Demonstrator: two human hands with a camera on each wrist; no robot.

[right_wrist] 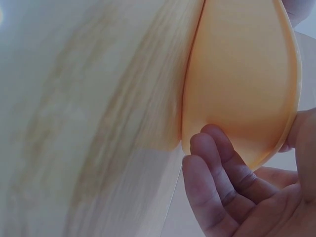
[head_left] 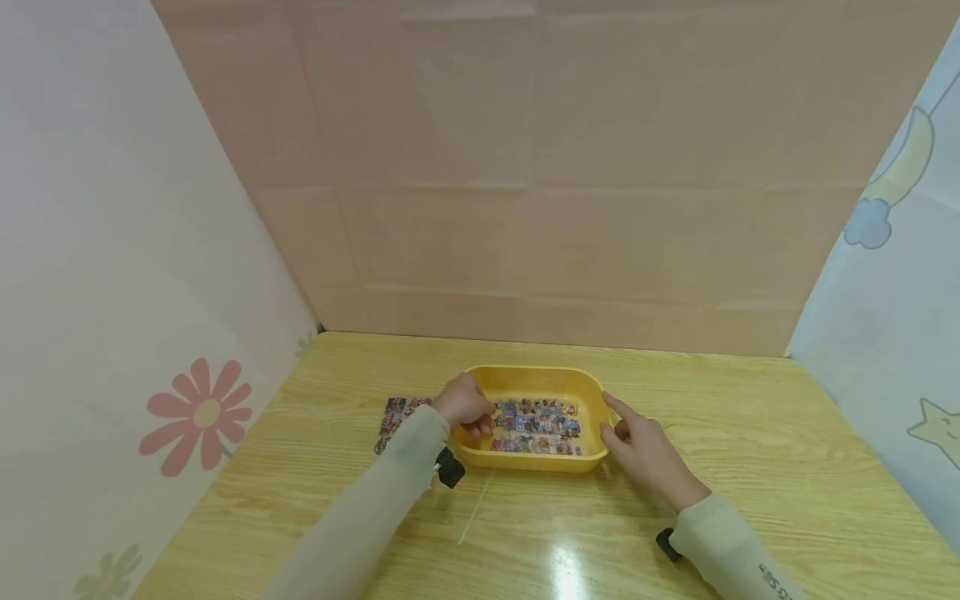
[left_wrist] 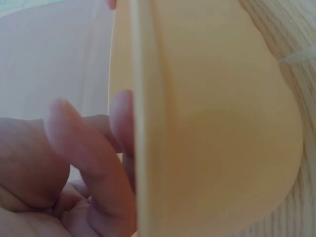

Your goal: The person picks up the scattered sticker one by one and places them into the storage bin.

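Two hands of mine at one yellow tray (head_left: 525, 462), which sits on the wood-grain table (head_left: 765, 467). Clock read from the tray's middle, 12 at its far side.

Right hand (head_left: 637, 442): at 3 o'clock, grasping the tray's end. Right wrist view shows several fingertips laid against the outer wall, another digit meeting the rim.

Left hand (head_left: 465, 402): at 9 o'clock, over the tray's end, fingers bent inward past the rim. Left wrist view has the tray wall hiding part of them; I cannot tell whether they pinch anything.

Tray floor carries colourful printed pieces (head_left: 536, 425), three rows of small figures, running from the centre toward 3 o'clock. A similar printed sheet (head_left: 393, 421) lies on the table outside the tray, further out at 9 o'clock, partly covered by my left sleeve (head_left: 367, 508). A thin pale strip (head_left: 474, 512) lies on the table at 7 o'clock, near the tray.

Black wrist device (head_left: 450, 468) on my left cuff, another (head_left: 667, 544) by the right. Plain creased backdrop (head_left: 525, 167) at 12; red flower (head_left: 198, 415) on the side wall toward 9, yellow moon (head_left: 903, 162) toward 2.
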